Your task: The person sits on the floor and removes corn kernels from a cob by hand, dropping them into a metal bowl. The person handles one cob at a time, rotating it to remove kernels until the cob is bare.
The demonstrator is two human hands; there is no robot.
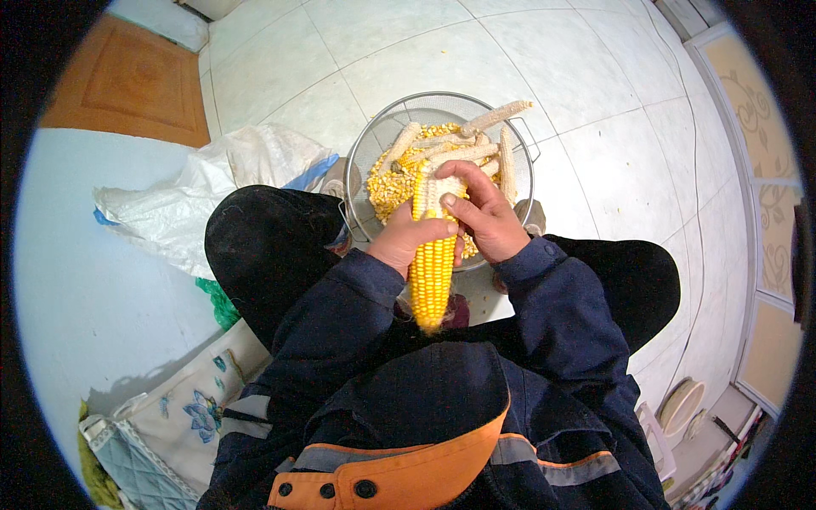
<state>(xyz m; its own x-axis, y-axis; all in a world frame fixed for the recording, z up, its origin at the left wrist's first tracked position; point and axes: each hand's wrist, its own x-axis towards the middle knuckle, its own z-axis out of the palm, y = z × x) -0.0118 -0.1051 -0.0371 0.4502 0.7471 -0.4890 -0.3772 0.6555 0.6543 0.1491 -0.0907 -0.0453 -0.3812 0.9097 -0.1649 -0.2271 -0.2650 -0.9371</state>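
A partly shelled ear of yellow corn (432, 274) is held over my lap, its silky tip pointing towards me. Kernels are gone from much of its far end, where pale cob shows. My left hand (408, 236) grips its left side, with the thumb across the kernels. Against the bared part rest the thumb and bent forefinger of my right hand (488, 213); its other fingers are partly hidden. Beneath both hands a round wire-mesh basket (440, 95) holds loose corn kernels (389, 191) and several bare corncobs (481, 152). One cob (500, 117) lies across the others, its end over the basket's rim.
A white woven sack (210, 182) lies left of my knee, near a brown wooden panel (137, 80). Green plastic (218, 303) and flower-patterned quilted fabric (185, 408) are at lower left. Stray kernels dot the tiled floor (593, 166). A round pale container (681, 406) stands at lower right.
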